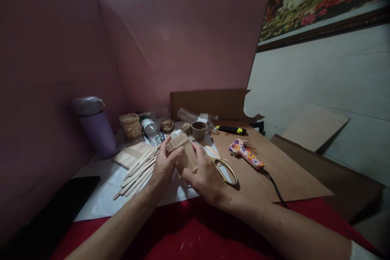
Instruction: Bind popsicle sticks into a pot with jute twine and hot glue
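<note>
Far left, a purple lidded plastic tumbler (91, 128) is standing near loose pale wooden craft sticks (137, 167), which are lying fanned on white paper (100, 197). At centre, the left hand (163, 170) is gripping the left side of a small box built of wooden craft sticks (184, 152) and the right hand (204, 176) is clasping its right side. Gold-handled scissors (227, 172) and a spotted glue gun (246, 155) are lying to the right. Judged step: the walls are being pressed together, which is calling for steady, even pressure.
</note>
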`<state>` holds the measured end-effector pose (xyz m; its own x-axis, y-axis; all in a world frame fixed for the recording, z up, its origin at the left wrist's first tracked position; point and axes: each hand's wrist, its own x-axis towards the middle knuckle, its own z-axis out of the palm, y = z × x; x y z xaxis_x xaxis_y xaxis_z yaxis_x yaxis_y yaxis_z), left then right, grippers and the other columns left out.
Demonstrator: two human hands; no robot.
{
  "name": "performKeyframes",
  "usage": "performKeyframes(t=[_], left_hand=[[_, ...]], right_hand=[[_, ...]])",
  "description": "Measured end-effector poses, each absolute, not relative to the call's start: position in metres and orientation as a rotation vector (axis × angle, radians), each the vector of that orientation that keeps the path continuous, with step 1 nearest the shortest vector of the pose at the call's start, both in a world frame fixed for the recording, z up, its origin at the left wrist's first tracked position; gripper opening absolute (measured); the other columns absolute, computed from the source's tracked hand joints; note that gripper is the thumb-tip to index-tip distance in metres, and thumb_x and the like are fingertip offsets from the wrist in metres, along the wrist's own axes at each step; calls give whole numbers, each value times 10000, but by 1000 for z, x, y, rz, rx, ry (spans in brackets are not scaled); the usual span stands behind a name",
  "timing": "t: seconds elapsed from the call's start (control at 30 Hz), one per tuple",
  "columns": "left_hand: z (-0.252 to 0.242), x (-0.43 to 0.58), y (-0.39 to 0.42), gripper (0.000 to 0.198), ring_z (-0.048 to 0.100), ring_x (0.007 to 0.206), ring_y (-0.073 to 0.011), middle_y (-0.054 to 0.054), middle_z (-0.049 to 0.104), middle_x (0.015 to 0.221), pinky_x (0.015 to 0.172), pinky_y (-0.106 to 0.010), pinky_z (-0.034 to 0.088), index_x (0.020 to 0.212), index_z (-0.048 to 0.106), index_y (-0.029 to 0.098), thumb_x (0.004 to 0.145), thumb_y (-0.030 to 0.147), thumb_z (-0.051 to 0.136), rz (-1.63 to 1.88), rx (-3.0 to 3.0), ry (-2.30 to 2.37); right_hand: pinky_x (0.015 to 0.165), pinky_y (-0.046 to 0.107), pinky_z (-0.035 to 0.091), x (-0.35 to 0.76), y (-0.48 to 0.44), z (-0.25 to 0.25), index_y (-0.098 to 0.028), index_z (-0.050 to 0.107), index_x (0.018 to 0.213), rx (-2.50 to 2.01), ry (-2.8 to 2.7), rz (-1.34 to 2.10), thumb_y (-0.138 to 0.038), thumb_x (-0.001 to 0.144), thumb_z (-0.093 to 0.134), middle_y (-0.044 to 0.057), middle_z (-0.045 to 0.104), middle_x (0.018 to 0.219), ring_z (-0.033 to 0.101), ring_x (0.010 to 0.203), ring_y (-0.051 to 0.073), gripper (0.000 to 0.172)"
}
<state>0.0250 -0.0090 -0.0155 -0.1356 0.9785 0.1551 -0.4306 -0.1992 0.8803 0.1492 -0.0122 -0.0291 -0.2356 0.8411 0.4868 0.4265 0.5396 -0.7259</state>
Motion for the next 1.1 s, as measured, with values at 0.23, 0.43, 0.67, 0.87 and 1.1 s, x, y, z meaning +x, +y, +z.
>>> performKeyframes(t=[0.23,0.43,0.67,0.87,1.1], left_hand=[[-19,23,-6,686,593,1119,-286,-98,655,1151,966,-397,450,1273,515,181,650,297,776,1604,976,876],[-18,23,-10,780,587,1150,-282,-126,602,1278,946,-382,477,1377,400,212,699,317,771,1568,967,859],[-21,22,-8,839,579,1167,-283,-122,606,1280,956,-371,474,1388,390,208,663,307,802,1590,949,882],[-16,24,-13,788,585,1165,-306,-123,642,1232,980,-405,453,1338,475,206,623,223,806,1506,1011,742],[-7,20,-17,663,647,1050,-288,-113,674,1157,874,-379,513,1285,518,189,664,193,753,1424,1035,714]], right_hand=[[1061,512,397,149,-13,-29,-98,370,1390,-1043,-1849,576,-403,777,632,209,484,1393,453,1301,332,733],[1057,503,402,150,-12,-32,-114,365,1395,-1002,-1835,582,-345,773,624,186,501,1383,475,1279,316,713],[1044,520,409,151,-15,-30,-144,374,1385,-992,-1804,631,-370,786,626,179,500,1388,470,1284,328,688],[1037,509,421,153,-12,-31,-144,348,1403,-981,-1747,641,-324,774,613,174,505,1388,490,1272,324,705],[1045,518,418,154,-12,-30,-168,333,1427,-969,-1790,608,-400,771,694,176,486,1417,468,1305,330,784]])
